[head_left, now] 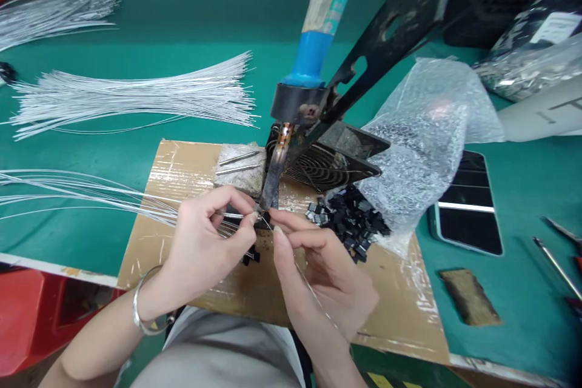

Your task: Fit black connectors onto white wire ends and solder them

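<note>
My left hand (207, 236) pinches a thin white wire (136, 201) and a small black part (260, 220) just under the tip of a soldering iron. The soldering iron (318, 42) has a blue handle and rests tilted in a black stand (386, 30). My right hand (318, 260) pinches a strand of solder wire (313, 294) and holds its end at the same spot by the tip. Both hands meet over a taped cardboard sheet (182, 170). A metal bracelet (143, 309) sits on my left wrist.
A pile of small black parts (350, 221) spills from a bubble-wrap bag (422, 133) to the right. Bundles of white wires (136, 94) lie on the green table at left. A phone (468, 206), a sponge block (240, 171), a small fan (318, 167) and a red bin (31, 315) are around.
</note>
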`<action>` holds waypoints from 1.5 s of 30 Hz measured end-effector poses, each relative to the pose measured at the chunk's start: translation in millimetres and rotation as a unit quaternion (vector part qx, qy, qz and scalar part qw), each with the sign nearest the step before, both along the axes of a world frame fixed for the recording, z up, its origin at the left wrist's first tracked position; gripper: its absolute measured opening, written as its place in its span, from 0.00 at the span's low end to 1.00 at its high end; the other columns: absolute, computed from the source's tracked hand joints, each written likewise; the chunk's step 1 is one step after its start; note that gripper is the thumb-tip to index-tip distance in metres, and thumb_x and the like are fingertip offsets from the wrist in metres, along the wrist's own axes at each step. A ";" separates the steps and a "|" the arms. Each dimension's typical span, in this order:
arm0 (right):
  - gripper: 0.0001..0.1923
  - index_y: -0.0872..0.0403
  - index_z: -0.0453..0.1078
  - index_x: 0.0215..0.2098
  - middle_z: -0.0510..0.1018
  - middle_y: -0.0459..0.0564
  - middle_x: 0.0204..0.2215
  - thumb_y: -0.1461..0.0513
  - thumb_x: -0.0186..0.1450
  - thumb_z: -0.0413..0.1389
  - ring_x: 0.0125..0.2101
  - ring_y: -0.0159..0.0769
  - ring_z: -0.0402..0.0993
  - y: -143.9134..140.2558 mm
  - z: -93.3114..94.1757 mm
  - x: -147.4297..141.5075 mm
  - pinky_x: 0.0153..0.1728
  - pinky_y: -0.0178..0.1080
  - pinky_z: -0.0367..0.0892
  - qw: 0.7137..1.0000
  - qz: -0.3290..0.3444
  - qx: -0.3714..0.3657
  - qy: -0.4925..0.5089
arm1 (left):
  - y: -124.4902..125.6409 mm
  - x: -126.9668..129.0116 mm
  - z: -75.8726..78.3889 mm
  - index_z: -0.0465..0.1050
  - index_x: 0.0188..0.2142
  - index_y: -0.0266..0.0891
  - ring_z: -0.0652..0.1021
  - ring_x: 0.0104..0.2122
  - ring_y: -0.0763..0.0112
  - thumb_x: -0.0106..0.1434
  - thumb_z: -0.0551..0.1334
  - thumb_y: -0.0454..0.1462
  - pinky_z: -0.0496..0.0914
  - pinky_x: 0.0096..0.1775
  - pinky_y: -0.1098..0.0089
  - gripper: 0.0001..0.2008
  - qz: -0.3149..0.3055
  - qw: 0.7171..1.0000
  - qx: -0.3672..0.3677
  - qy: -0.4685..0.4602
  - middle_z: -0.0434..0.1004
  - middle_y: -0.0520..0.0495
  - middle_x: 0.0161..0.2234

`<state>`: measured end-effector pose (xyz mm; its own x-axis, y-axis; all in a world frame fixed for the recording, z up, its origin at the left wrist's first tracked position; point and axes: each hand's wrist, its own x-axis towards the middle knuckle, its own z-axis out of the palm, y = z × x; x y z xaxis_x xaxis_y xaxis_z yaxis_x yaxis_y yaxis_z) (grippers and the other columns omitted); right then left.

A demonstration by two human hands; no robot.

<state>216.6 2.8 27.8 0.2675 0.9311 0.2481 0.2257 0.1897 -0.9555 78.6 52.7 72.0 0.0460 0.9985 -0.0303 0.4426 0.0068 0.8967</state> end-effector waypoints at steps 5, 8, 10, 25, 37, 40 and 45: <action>0.09 0.50 0.72 0.34 0.87 0.51 0.45 0.70 0.66 0.62 0.45 0.41 0.86 -0.3 1.4 1.3 0.47 0.41 0.79 1.000 0.005 0.001 0.000 | -0.3 0.2 -0.8 0.74 0.26 0.39 0.74 0.25 0.74 0.58 0.63 0.30 0.62 0.25 0.73 0.06 0.001 1.000 -0.002 -0.002 0.81 0.50 0.29; 0.08 0.50 0.72 0.34 0.87 0.52 0.45 0.69 0.66 0.62 0.44 0.41 0.86 -0.2 1.9 1.1 0.46 0.41 0.79 1.000 0.004 -0.001 -0.012 | 0.3 0.9 -1.3 0.74 0.26 0.39 0.75 0.27 0.73 0.58 0.63 0.30 0.63 0.26 0.73 0.06 0.001 1.000 -0.009 -0.003 0.81 0.50 0.29; 0.08 0.50 0.72 0.34 0.87 0.52 0.45 0.69 0.66 0.62 0.43 0.41 0.86 -0.2 2.1 0.8 0.45 0.41 0.79 1.000 0.001 -0.001 -0.020 | 1.0 1.2 -1.1 0.74 0.26 0.38 0.75 0.27 0.73 0.58 0.63 0.29 0.63 0.26 0.74 0.06 -0.002 1.000 -0.010 -0.002 0.81 0.50 0.29; 0.09 0.50 0.72 0.35 0.87 0.53 0.45 0.70 0.65 0.63 0.41 0.40 0.86 -1.0 1.9 0.2 0.45 0.41 0.80 0.999 0.001 0.019 -0.046 | -0.9 0.1 0.0 0.74 0.26 0.39 0.74 0.26 0.74 0.58 0.63 0.28 0.61 0.25 0.73 0.07 -0.004 1.000 0.005 0.000 0.81 0.51 0.28; 0.10 0.50 0.73 0.35 0.87 0.51 0.42 0.71 0.65 0.64 0.40 0.38 0.87 -0.2 1.5 1.2 0.43 0.38 0.81 0.997 -0.005 0.038 -0.061 | 0.4 1.5 0.6 0.74 0.26 0.38 0.74 0.26 0.74 0.58 0.63 0.28 0.62 0.25 0.74 0.06 -0.006 1.000 0.000 -0.001 0.80 0.51 0.28; 0.10 0.51 0.73 0.35 0.87 0.50 0.42 0.72 0.64 0.64 0.40 0.38 0.87 0.1 2.2 1.0 0.44 0.37 0.80 0.997 -0.004 0.045 -0.060 | -0.9 1.0 -0.5 0.74 0.26 0.38 0.74 0.27 0.74 0.58 0.62 0.29 0.63 0.26 0.74 0.06 -0.008 1.000 0.006 -0.002 0.80 0.51 0.28; 0.09 0.53 0.74 0.36 0.87 0.51 0.42 0.72 0.64 0.64 0.40 0.37 0.87 0.2 2.8 0.7 0.45 0.36 0.80 0.997 -0.003 0.049 -0.065 | -1.9 -0.5 -2.8 0.74 0.26 0.39 0.73 0.26 0.75 0.58 0.62 0.29 0.61 0.25 0.73 0.06 -0.009 1.000 0.015 0.000 0.80 0.51 0.28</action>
